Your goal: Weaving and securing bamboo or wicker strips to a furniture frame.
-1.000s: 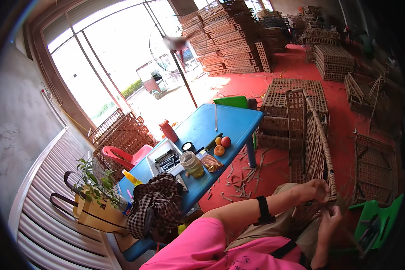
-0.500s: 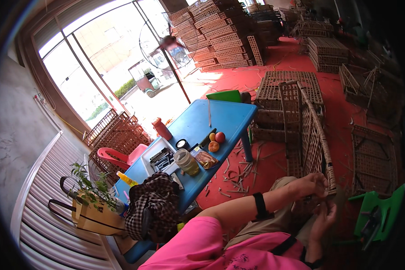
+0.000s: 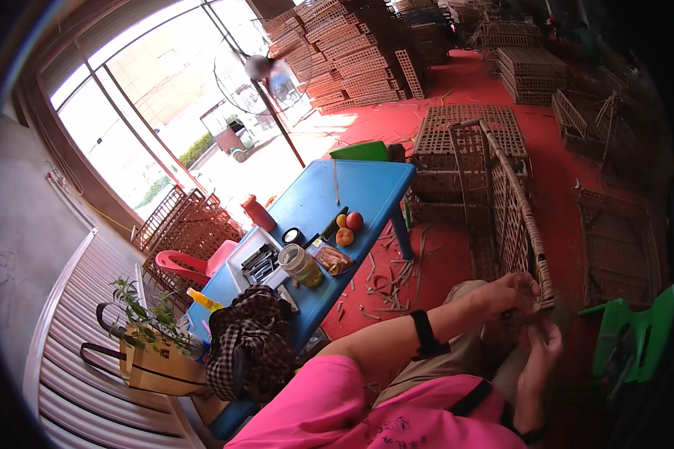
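A woven rattan panel [image 3: 508, 217] with a wrapped rim stands on edge before me, its near corner at my hands. My left hand [image 3: 511, 293] is at this corner, fingers bent and closed, with a black band on the forearm. Just below it, my right hand [image 3: 541, 346] points upward with thumb and fingers pinched together. The fingertips of both hands nearly meet under the corner. Whatever they pinch there is too small and blurred to make out.
To my left is a blue table [image 3: 367, 179] with a jar [image 3: 301, 266], fruit [image 3: 344, 236], a white tray [image 3: 240, 271] and a checked cloth [image 3: 251, 329]. A green stool [image 3: 640, 340] is at right. Scraps litter the red floor [image 3: 445, 258]; woven crates [image 3: 468, 138] stand beyond.
My left hand's fingers have lifted slightly from the panel's rim at the corner. My right hand has risen a little toward them. The whole view has shifted slightly.
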Available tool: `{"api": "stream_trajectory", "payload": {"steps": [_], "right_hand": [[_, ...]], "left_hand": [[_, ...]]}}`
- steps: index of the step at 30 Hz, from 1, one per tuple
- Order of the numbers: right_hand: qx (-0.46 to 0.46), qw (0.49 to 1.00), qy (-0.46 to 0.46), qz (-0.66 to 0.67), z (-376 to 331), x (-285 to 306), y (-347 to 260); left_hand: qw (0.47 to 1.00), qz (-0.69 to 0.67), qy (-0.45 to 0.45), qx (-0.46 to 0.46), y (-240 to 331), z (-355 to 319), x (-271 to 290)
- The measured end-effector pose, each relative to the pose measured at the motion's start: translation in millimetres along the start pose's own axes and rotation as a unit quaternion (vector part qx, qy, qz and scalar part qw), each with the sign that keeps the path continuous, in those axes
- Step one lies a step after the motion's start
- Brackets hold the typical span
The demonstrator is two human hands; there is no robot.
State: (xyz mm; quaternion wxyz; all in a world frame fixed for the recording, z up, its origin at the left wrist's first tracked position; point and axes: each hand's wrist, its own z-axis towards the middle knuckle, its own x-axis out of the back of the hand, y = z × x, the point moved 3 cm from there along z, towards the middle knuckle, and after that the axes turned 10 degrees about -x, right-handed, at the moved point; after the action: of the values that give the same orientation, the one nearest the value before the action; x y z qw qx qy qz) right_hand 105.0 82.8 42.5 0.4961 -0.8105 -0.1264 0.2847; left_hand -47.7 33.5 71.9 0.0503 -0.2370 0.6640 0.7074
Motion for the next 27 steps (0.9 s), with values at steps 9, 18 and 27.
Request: {"api": "stream_trajectory", "payload": {"steps": [9, 18, 27], "right_hand": [[0.022, 0.997, -0.057, 0.045, -22.5, -0.9, -17.5], [0.039, 0.998, -0.044, 0.007, -19.3, -5.6, -24.0], [0.018, 0.998, -0.050, 0.015, -9.9, -3.4, -25.6]], "left_hand": [[0.998, 0.050, -0.001, 0.028, 3.1, 3.8, 4.1], [0.998, 0.060, -0.003, 0.024, 5.8, 2.5, 2.4], [0.997, 0.077, -0.013, 0.006, 5.0, 4.2, 2.3]]}}
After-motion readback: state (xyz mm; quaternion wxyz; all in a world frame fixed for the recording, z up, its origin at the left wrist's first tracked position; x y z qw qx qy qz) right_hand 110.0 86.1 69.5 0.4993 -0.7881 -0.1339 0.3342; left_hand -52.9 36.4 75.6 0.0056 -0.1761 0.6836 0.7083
